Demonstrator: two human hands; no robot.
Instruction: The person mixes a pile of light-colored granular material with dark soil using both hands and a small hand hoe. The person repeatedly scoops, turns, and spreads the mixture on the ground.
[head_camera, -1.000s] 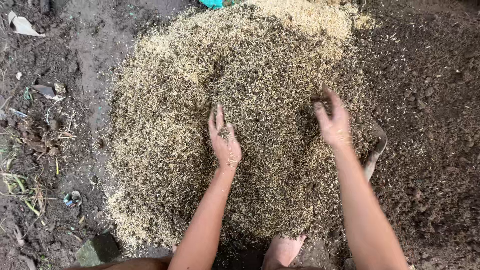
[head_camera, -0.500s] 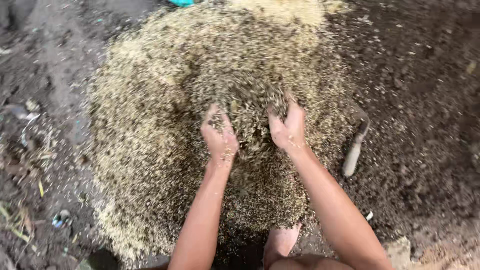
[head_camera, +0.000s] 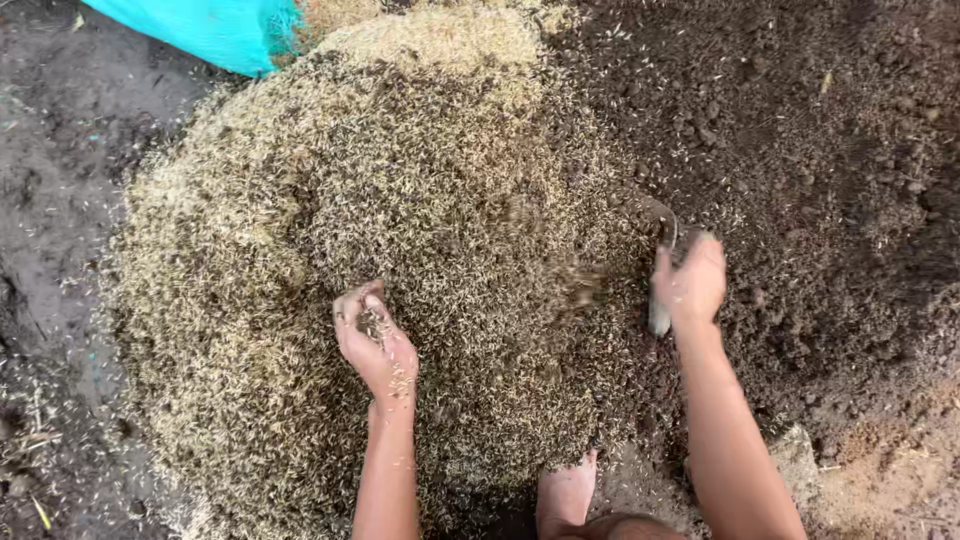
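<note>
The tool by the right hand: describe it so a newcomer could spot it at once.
Start at the husk pile and go to its right edge, where dark soil begins. Beside the right hand lies a small tool, part buried. Its pale handle is the only smooth thing there.

The husk heap (head_camera: 400, 220) lies on the ground and serves as landmark. Left hand (head_camera: 376, 340) rests on the near slope of the heap, fingers curled into the husks. Right hand (head_camera: 690, 283) sits at the heap's right edge, beside a small trowel (head_camera: 660, 262) lying where heap meets soil. Loose soil (head_camera: 820, 150) spreads to the right of the heap. A sack (head_camera: 215, 30) lies behind the heap's far left edge. A bare foot (head_camera: 565, 492) stands at the heap's near edge, between the two forearms.
</note>
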